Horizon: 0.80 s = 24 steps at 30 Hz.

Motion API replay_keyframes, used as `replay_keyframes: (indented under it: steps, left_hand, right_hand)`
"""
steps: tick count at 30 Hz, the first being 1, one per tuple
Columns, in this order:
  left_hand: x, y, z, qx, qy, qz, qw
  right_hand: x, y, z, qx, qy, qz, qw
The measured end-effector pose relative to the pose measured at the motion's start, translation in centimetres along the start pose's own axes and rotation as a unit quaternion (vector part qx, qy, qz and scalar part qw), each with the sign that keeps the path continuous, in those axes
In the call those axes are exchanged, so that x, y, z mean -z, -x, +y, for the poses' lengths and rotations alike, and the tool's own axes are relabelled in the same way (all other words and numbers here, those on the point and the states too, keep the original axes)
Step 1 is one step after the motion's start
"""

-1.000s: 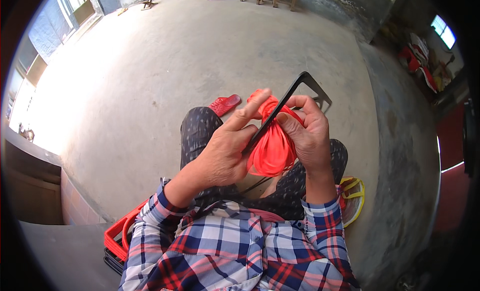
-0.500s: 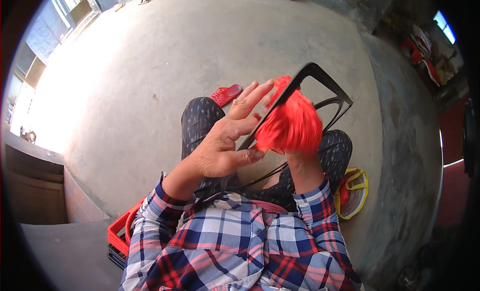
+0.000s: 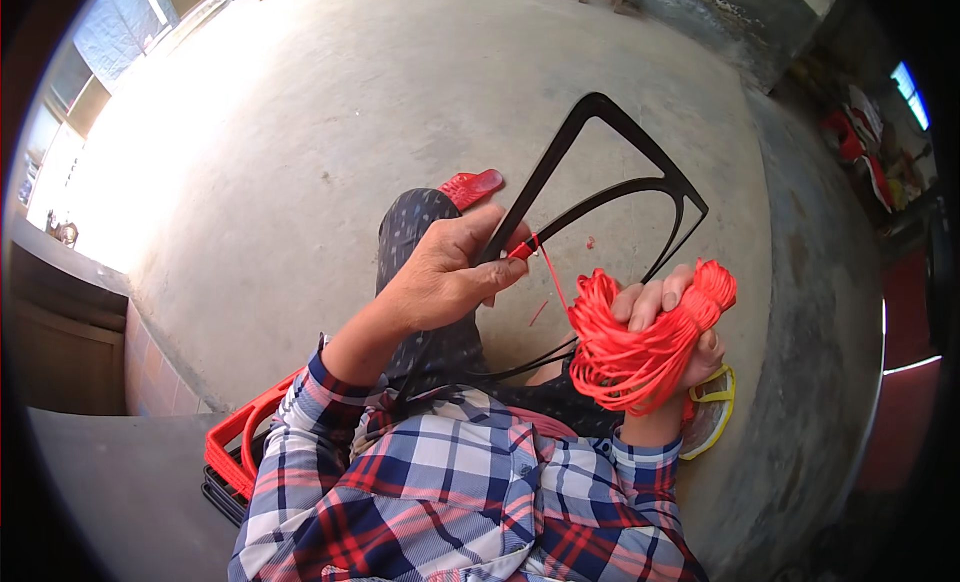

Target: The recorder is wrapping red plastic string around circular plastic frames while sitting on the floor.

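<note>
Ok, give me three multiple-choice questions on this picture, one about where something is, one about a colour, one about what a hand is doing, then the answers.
1. Where is the red sandal?
A. On the concrete floor beyond the knee
B. On the frame
C. In the right hand

2. What colour is the cord bundle?
A. Blue
B. Orange-red
C. White

3. What is the left hand doing?
A. Hanging free
B. Resting on the floor
C. Gripping the black frame

Answers: 1 A, it lies on bare concrete past the trousers. 2 B, the bundle in the right hand is orange-red. 3 C, its fingers close on the frame bar where a cord strand meets it.
</note>
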<state>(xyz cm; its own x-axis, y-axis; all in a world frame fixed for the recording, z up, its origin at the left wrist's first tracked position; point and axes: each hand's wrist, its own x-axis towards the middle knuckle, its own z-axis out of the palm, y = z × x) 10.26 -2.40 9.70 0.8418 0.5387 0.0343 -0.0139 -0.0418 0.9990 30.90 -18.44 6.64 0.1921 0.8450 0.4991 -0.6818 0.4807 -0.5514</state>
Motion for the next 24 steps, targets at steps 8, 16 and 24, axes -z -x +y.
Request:
replay_keyframes:
  steps: [8, 16, 24]
  left_hand:
    - [0.8, 0.2, -1.5, -0.044, 0.039, 0.049, 0.997]
    - [0.2, 0.1, 0.2, -0.048, -0.086, 0.045, 0.994]
    - [-2.4, -1.1, 2.0, -0.304, -0.282, -0.001, 0.910]
  right_hand:
    - [1.2, 0.0, -2.7, 0.093, -0.199, 0.101, 0.970]
    - [1.3, -1.3, -1.0, -0.028, 0.049, 0.262, 0.963]
    - [-3.4, -5.8, 0.0, -0.110, 0.342, 0.163, 0.919]
